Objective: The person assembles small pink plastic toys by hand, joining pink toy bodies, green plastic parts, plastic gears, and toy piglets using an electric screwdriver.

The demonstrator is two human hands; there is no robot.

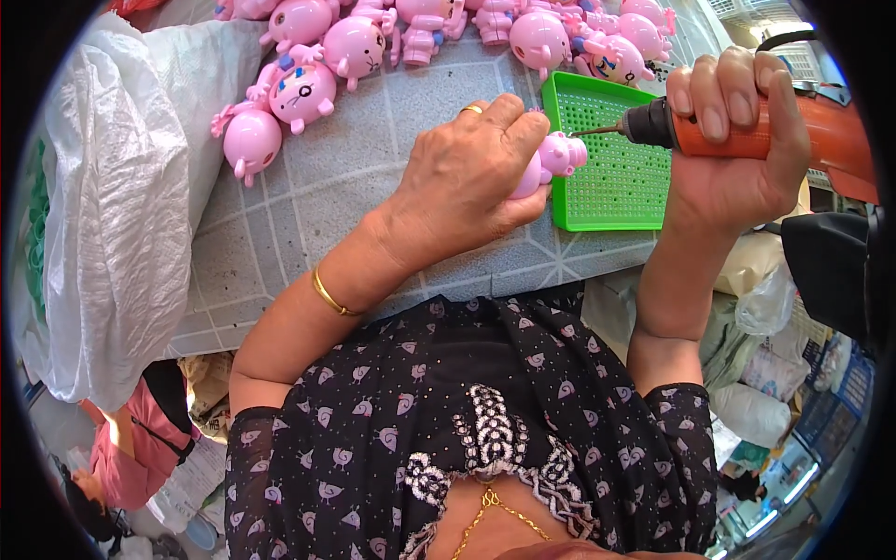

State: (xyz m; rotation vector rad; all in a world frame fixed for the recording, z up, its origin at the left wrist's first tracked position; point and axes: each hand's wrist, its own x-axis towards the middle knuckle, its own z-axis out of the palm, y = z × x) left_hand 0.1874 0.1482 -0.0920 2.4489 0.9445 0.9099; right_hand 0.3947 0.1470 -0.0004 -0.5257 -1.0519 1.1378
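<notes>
My left hand [471, 168] is closed around a small pink toy figure [563, 155], whose body and feet stick out to the right of my fingers. My right hand [751, 140] grips an orange electric screwdriver [835, 135] with a black nose. Its thin bit points left, and the tip is at or very close to the toy's feet; whether it touches I cannot tell. Behind the toy and the bit lies a shallow green plastic tray [607, 226] with a perforated bottom.
Several pink toy figures [355, 47] with round heads lie along the table's far side. A white woven sack [121, 168] hangs over the left end of the grey table [345, 224]. Bags [756, 411] are heaped below right. Another person [140, 453] is at lower left.
</notes>
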